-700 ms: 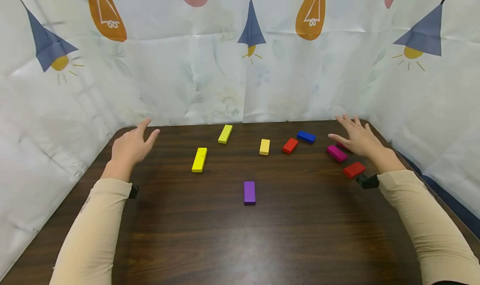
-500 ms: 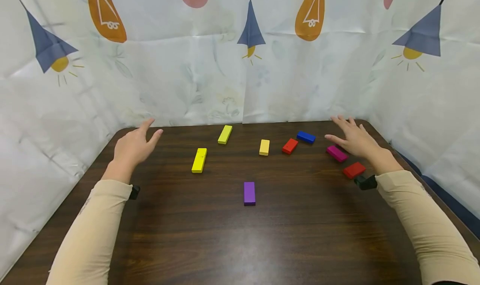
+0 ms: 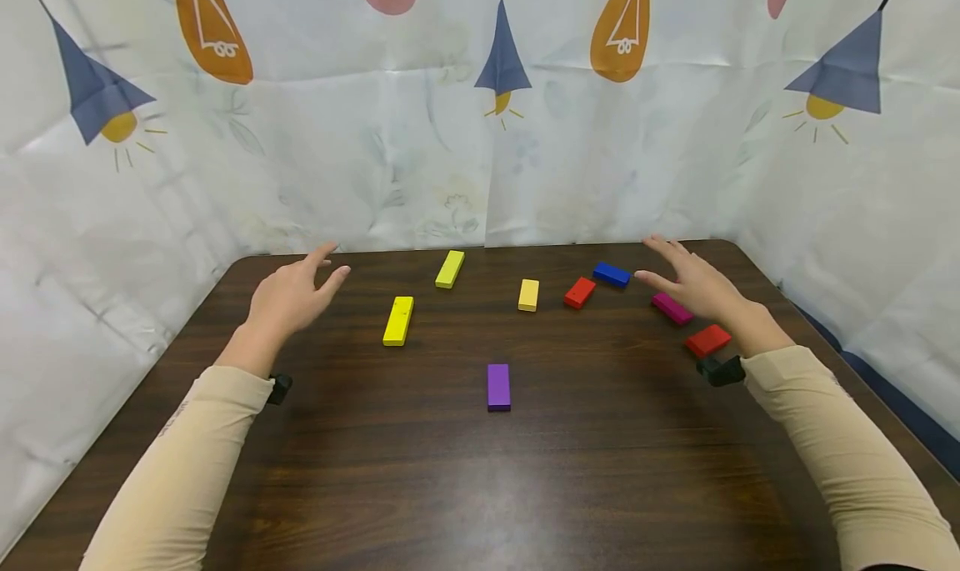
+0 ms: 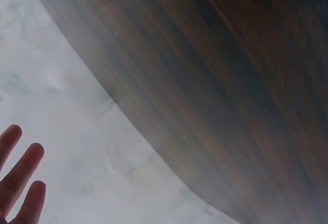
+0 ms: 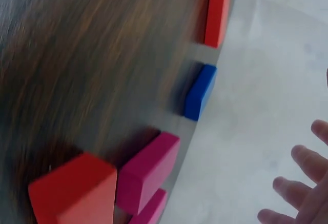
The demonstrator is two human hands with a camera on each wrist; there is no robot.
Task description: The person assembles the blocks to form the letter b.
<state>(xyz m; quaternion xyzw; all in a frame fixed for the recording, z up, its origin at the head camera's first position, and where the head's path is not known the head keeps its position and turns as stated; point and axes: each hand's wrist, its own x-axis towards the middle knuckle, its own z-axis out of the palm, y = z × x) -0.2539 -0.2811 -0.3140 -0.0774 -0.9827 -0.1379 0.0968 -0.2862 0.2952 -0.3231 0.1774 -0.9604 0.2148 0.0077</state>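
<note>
My left hand (image 3: 288, 303) hovers over the far left of the table, fingers extended and nothing held. Closest to it lies a bright yellow block (image 3: 398, 321); a lime yellow block (image 3: 450, 269) is farther back. Over the far right my right hand (image 3: 701, 283) is raised, fingers spread and holding nothing. Beneath and beside it are a magenta block (image 3: 672, 308), a red block (image 3: 708, 340) and a blue block (image 3: 612, 274). In the right wrist view a second magenta block (image 5: 149, 211) shows; in the head view the right hand hides it.
Mid-table lie a purple block (image 3: 498, 387), a pale yellow block (image 3: 528, 295) and a smaller red block (image 3: 580, 293). The dark wooden table (image 3: 360, 471) is bordered by a white printed curtain (image 3: 337, 154) at the back and both sides.
Both hands have moved inward: the left hand rightward toward the bright yellow block, the right hand leftward over the magenta block. The blocks have stayed where they were.
</note>
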